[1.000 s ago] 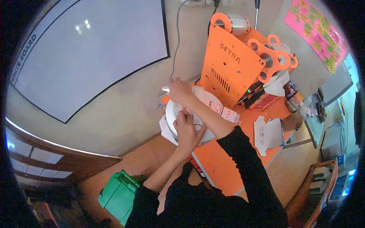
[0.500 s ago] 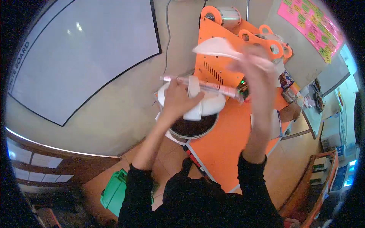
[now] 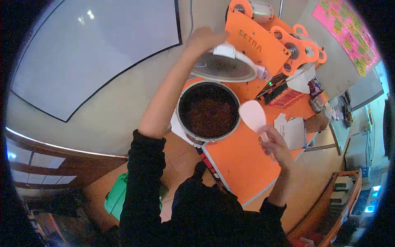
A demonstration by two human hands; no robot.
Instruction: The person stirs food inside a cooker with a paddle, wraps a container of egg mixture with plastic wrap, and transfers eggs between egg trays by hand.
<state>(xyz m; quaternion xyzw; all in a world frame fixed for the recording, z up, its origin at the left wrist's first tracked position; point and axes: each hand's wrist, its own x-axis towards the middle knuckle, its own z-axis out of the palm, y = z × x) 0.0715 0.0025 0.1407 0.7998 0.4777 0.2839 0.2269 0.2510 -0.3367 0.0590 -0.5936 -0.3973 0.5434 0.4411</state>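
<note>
The person's right hand [image 3: 275,146] is grasping a flat, white, rounded paddle-shaped spoon [image 3: 252,116] by its handle, fingers closing around it. The spoon's broad head is pointing up and leftward, hovering just beside the right rim of a round, pale-walled pot [image 3: 178,117] without touching it. The left hand [image 3: 204,39] is reaching forward and resting at the top edge of a round, white-rimmed lid [image 3: 224,68]; motion is blurring the fingers, so I cannot tell whether they are gripping that edge or only touching it. The lid is tilting up behind the pot, its greyish underside facing the person and a white clasp [image 3: 224,51] showing near its top edge.

The pot is standing uncovered at the left side of an orange tabletop [image 3: 247,164], and dark brown, grainy contents [image 3: 212,117] are filling part of it. A sheet of white paper [image 3: 179,131] is sticking out at the pot's lower left side. Beyond the lid, an orange metal machine with dark lettering [image 3: 249,41] is standing against the wall, carrying a clear roll of film [image 3: 260,11] on top. An open white cardboard box [image 3: 295,133] is lying beyond the right hand, and a green plastic bin [image 3: 116,195] is sitting on the floor beside the left sleeve.
</note>
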